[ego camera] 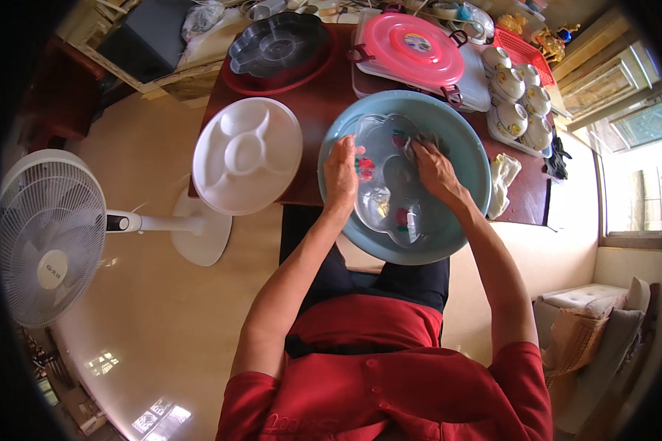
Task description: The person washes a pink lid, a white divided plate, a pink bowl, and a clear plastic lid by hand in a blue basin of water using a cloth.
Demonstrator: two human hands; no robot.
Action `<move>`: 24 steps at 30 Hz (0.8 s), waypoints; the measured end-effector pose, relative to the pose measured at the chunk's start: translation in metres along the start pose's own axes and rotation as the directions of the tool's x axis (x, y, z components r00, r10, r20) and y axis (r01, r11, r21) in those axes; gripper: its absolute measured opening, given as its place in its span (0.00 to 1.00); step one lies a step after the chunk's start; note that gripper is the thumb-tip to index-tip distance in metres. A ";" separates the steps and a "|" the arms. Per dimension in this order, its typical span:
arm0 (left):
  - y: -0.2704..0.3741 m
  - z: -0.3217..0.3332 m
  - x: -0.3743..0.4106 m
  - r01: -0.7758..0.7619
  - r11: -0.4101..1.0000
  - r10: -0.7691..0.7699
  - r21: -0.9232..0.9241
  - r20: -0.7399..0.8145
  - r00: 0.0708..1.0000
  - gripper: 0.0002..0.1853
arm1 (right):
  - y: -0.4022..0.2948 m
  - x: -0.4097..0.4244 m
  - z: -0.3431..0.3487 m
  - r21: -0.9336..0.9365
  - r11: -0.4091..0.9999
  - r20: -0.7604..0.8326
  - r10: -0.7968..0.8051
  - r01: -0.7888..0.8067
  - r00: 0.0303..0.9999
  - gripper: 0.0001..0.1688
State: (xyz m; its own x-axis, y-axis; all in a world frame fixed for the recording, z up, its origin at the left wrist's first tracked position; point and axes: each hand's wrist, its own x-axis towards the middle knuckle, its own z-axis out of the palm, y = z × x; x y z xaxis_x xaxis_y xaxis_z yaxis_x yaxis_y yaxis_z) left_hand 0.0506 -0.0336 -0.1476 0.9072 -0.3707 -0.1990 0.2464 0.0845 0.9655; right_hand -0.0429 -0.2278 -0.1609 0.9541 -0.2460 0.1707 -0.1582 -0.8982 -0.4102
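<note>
A blue-green plastic basin (pixel 339 231) sits at the table's near edge. Inside it is a clear, scallop-edged plastic lid or tray (pixel 389 193) with red fruit prints. My left hand (pixel 343 168) grips its left rim, thumb on top. My right hand (pixel 431 165) presses a dark, crumpled scrubber or cloth (pixel 434 142) against its upper right part; how far the fingers close around this is partly hidden. To the left of the basin, a white divided plate (pixel 245 156) lies on the table, overhanging the edge.
Behind are a dark divided tray (pixel 276 47) on a red one, and a pink round lid (pixel 414 49) on a translucent container. Patterned bowls (pixel 510 118) stand stacked at right, near a pale cloth (pixel 503 182) and black gloves or cloth (pixel 557 157). A white fan (pixel 52 237) stands left.
</note>
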 end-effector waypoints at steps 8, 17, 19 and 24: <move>0.022 0.008 -0.013 0.069 0.996 -0.069 -0.048 0.021 0.997 0.26 | -0.075 -0.084 -0.030 0.037 0.999 0.177 0.003 -0.009 0.984 0.16; 0.000 0.004 0.002 -0.257 0.957 0.264 0.137 -0.029 0.964 0.20 | -0.089 -0.002 0.001 -0.006 0.991 -0.079 -0.137 0.137 0.987 0.22; 0.002 0.003 0.000 -0.067 0.997 0.067 0.029 -0.006 0.998 0.21 | -0.074 0.003 -0.002 -0.082 0.997 -0.070 -0.006 0.000 0.998 0.22; 0.024 0.006 -0.013 0.076 0.992 -0.072 -0.097 0.045 0.996 0.24 | -0.033 0.008 0.004 -0.090 0.961 -0.049 0.258 -0.261 0.965 0.22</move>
State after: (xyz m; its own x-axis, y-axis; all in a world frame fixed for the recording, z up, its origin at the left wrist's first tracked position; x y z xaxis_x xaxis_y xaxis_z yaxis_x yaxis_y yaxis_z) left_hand 0.0427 -0.0325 -0.1208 0.8709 -0.4173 -0.2597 0.3463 0.1459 0.9267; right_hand -0.0295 -0.1988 -0.1493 0.8675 -0.4867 0.1025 -0.4243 -0.8317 -0.3581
